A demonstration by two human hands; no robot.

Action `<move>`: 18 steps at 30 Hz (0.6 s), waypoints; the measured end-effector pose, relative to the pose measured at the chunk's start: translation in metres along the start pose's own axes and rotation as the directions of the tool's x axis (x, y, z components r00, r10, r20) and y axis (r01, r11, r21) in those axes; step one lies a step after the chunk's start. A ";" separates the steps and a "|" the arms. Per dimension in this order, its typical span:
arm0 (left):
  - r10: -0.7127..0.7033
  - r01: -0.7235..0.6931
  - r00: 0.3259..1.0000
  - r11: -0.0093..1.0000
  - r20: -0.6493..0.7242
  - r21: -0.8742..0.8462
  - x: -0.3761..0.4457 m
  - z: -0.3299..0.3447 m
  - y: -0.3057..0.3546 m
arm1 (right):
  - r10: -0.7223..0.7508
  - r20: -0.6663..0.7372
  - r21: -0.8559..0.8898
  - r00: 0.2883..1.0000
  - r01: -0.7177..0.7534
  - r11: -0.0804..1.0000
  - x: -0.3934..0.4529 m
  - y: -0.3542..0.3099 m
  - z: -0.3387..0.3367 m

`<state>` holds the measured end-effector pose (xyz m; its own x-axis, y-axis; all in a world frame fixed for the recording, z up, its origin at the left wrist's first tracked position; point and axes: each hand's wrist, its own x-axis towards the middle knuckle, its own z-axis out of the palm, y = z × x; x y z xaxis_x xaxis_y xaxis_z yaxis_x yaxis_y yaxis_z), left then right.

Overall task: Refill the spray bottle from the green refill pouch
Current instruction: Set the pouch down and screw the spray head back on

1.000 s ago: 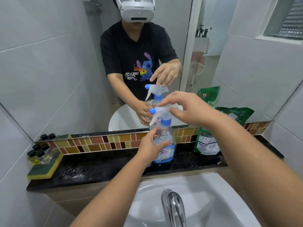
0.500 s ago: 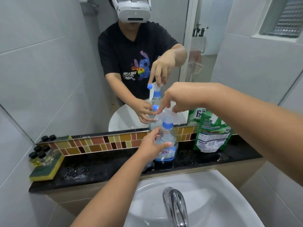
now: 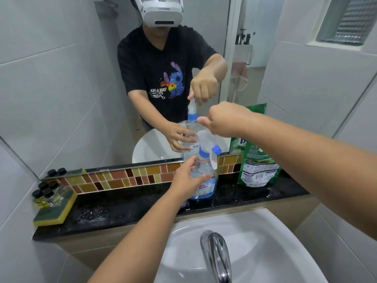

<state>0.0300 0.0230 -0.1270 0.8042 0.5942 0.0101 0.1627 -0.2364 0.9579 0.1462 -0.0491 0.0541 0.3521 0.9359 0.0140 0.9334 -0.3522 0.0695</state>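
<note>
A clear spray bottle [image 3: 205, 180] with a blue label stands on the black ledge [image 3: 132, 207] behind the sink. My left hand [image 3: 188, 178] grips its body from the left. My right hand [image 3: 222, 119] grips the top of its white trigger head [image 3: 207, 145], whose blue nozzle points right and toward me. The green refill pouch [image 3: 256, 160] stands upright on the ledge just right of the bottle, partly hidden by my right forearm.
A mirror [image 3: 142, 78] above the tiled strip reflects a person and the bottle. A yellow-green sponge [image 3: 54, 211] with several small black-capped bottles [image 3: 46, 192] lies at the ledge's left end. A white sink [image 3: 255, 242] with a chrome tap [image 3: 216, 254] is below.
My right hand has turned the trigger head round, so its nozzle now points right instead of left. My left hand keeps holding the bottle in place.
</note>
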 end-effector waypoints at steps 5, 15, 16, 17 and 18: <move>-0.016 0.016 1.000 1.000 0.011 -0.004 0.002 -0.002 -0.001 | -0.265 0.233 0.018 0.936 0.268 0.963 -0.011 0.015 -0.019; -0.044 0.043 0.999 0.999 -0.017 -0.023 0.002 0.003 -0.003 | -0.148 -0.051 0.123 0.988 0.154 0.980 0.001 -0.003 0.014; -0.037 0.037 0.999 0.999 -0.029 -0.013 0.002 0.004 -0.002 | -0.125 -0.039 0.132 0.991 0.129 0.983 0.001 -0.006 0.017; -0.030 0.029 0.999 1.000 -0.040 -0.012 0.001 0.005 -0.002 | -0.104 -0.014 0.137 0.994 0.105 0.985 0.002 -0.008 0.018; -0.022 0.022 0.999 1.000 -0.045 -0.016 0.001 0.006 -0.002 | -0.080 0.015 0.159 0.997 0.077 0.984 0.002 -0.009 0.017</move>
<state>0.0340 0.0196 -0.1306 0.7740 0.6332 0.0015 0.1708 -0.2110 0.9625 0.1394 -0.0444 0.0369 0.2769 0.9609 -0.0068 0.9569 -0.2764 -0.0887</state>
